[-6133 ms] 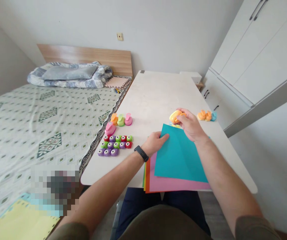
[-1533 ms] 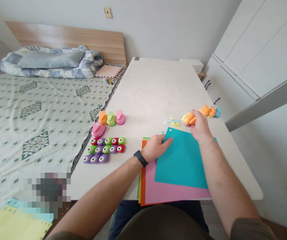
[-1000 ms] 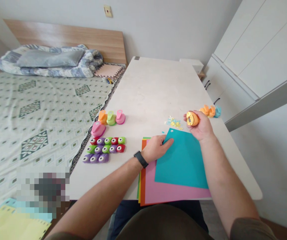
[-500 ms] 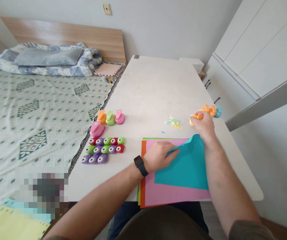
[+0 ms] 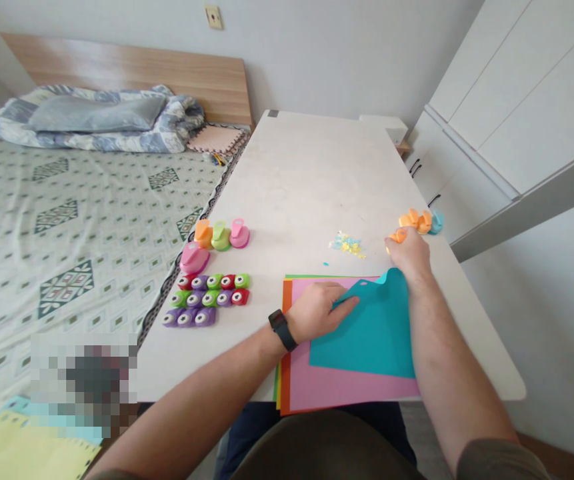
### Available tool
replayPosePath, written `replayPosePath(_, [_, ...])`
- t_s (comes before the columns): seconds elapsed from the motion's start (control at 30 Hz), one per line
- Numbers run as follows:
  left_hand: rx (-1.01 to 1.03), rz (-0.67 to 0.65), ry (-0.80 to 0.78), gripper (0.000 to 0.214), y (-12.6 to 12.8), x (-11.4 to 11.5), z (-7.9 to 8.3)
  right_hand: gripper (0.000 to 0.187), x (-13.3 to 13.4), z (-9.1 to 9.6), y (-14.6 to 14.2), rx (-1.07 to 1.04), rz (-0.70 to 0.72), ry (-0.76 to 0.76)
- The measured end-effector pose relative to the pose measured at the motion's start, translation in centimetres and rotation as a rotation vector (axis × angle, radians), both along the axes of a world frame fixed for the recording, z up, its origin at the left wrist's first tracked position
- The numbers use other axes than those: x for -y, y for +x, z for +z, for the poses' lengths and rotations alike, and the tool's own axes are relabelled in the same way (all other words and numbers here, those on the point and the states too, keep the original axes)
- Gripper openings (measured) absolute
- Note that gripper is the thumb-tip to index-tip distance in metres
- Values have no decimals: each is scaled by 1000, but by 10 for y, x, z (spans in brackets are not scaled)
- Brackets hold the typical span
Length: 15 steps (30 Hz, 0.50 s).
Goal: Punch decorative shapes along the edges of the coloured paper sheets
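In the head view, the left hand (image 5: pixel 321 312) pinches the far-left corner of a teal paper sheet (image 5: pixel 367 340), whose far edge curls up toward the right hand (image 5: pixel 411 257). That hand grasps an orange craft punch (image 5: pixel 398 235) (mostly hidden by fingers). Punched paper confetti (image 5: pixel 349 246) lies beyond the left hand; small craft punches (image 5: pixel 210 299) sit left of it.

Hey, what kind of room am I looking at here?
Most likely a bedroom. A bed with a patterned sheet and a wooden headboard fills the left side, folded bedding lies at its far end, and white cabinets stand on the right.
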<state>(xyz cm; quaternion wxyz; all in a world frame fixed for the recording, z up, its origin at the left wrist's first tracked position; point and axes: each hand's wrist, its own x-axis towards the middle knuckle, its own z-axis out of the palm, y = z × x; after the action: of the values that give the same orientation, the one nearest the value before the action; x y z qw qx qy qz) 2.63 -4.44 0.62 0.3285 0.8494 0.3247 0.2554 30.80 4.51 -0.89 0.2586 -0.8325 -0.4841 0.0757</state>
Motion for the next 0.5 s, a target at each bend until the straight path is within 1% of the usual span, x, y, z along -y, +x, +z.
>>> replayPosePath(0.2, [33, 70, -99, 45, 1, -4, -3, 55, -2, -5, 2, 70, -21, 36])
replayPosePath(0.27, [51, 74, -119, 44, 0, -5, -3, 58, -1, -3, -1, 141, -19, 117])
replayPosePath(0.33, [74, 63, -133, 43, 0, -5, -3, 56, 0, 2, -9, 169, 22, 245])
replayPosePath(0.4, [100, 47, -147, 41, 0, -6, -2, 50, 6, 11, -24, 72, 142, 338])
replayPosePath(0.5, [124, 39, -158, 39, 1, -6, -1, 44, 19, 28, -53, -114, 425, 359])
